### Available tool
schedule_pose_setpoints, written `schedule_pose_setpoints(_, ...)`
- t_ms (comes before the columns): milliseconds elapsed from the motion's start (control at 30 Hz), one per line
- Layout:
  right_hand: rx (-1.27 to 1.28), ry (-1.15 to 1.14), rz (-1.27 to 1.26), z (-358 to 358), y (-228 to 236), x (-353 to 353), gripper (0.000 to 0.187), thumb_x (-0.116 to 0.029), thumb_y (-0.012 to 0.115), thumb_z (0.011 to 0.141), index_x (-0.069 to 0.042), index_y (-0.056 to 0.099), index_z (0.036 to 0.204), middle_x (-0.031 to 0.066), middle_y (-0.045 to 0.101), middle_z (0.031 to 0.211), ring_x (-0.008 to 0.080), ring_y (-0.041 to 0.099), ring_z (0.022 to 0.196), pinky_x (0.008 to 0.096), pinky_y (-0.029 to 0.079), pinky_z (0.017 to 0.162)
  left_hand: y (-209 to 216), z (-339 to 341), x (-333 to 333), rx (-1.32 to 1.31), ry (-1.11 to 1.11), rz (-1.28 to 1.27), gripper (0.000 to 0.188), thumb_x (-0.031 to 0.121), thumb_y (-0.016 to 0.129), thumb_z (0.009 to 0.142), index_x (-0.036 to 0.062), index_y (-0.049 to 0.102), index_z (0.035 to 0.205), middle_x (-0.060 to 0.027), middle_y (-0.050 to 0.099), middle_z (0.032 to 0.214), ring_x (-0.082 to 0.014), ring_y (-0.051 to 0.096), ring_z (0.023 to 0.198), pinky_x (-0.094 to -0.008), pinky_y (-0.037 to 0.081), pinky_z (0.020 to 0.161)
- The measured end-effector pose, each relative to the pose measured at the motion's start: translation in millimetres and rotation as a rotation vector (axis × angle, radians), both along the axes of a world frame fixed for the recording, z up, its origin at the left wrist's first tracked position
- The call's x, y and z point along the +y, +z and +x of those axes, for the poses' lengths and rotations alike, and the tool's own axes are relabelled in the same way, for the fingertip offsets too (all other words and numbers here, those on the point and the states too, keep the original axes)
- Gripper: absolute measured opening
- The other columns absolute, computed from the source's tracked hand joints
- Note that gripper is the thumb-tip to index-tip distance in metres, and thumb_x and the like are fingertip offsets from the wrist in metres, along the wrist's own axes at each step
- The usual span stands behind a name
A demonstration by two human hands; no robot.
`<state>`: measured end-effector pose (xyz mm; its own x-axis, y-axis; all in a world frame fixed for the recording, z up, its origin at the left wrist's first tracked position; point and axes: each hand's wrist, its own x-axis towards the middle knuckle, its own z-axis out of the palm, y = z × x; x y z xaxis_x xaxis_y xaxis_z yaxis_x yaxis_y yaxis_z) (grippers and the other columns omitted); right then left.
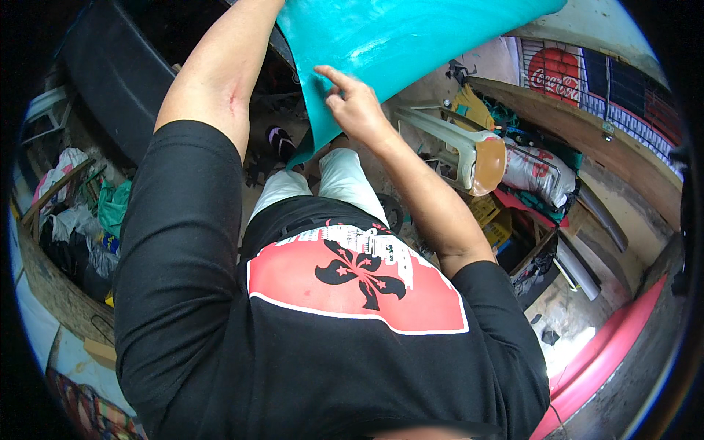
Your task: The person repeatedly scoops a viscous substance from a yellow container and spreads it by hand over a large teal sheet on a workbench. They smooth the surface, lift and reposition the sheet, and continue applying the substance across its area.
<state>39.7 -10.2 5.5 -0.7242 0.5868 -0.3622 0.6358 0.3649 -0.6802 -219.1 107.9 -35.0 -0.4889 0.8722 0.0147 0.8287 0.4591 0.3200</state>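
A glossy teal sheet (pixel 418 37), which looks like vinyl or leatherette, spans the top of the view. Its lower left corner hangs down in front of my legs. My right hand (pixel 352 106) is at the sheet's lower edge, index finger stretched out and the other fingers partly curled. I see nothing held in it; whether the fingertip touches the sheet, I cannot tell. Raised toward the top edge, my left forearm (pixel 233 66) leaves the picture beside the sheet's left edge, so the left hand is out of sight.
Right of my hand stands a pale plastic chair or stool (pixel 458 139) with a tan piece (pixel 488 169) on it. Beyond lies a stuffed white sack (pixel 543 176). Several bags (pixel 92 220) pile up at left, below a large black panel (pixel 114 73). Pink material (pixel 609 345) lies lower right.
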Motion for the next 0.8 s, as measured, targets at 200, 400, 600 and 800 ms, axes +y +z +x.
schedule_pose_setpoints(200,-0.429,0.460,0.950,-17.7,-11.4,0.1,0.068,-0.017,0.050,0.090,-0.025,0.027,0.154,0.0079,0.023,0.159,0.0329,0.019,0.147,0.0684,0.015,0.111,-2.5,-0.4,-0.8,0.020,0.012,0.027,0.071,0.059,0.067,0.079,0.0266,0.048,0.140,-0.0006,0.045,0.147,-0.0310,0.030,0.141,-0.0793,0.014,0.104)
schedule_pose_setpoints(400,-0.500,0.548,1.087,-30.6,-14.0,-0.8,0.077,-0.017,0.050,0.089,-0.026,0.016,0.157,0.0071,0.014,0.163,0.0319,0.011,0.150,0.0675,0.008,0.114,0.4,1.4,0.2,-0.013,0.005,0.016,0.073,0.059,0.067,0.079,0.0260,0.047,0.142,-0.0011,0.043,0.149,-0.0308,0.030,0.141,-0.0788,0.014,0.105)
schedule_pose_setpoints(600,-0.124,0.619,0.766,8.1,2.7,-12.4,0.076,-0.013,0.054,0.083,-0.025,0.029,0.154,0.0084,0.019,0.162,0.0313,0.016,0.149,0.0699,0.011,0.111,-0.8,1.0,-0.4,0.005,0.019,0.023,0.074,0.060,0.066,0.079,0.0253,0.046,0.142,-0.0017,0.044,0.148,-0.0310,0.031,0.141,-0.0783,0.014,0.105)
schedule_pose_setpoints(800,-0.339,0.413,0.959,-13.8,-2.6,19.6,0.072,-0.010,0.049,0.088,-0.025,0.027,0.155,0.0060,0.021,0.161,0.0320,0.015,0.149,0.0684,0.009,0.113,-3.3,-0.5,-1.4,0.003,0.009,0.030,0.074,0.061,0.066,0.079,0.0253,0.048,0.141,-0.0009,0.046,0.147,-0.0295,0.035,0.139,-0.0779,0.013,0.105)
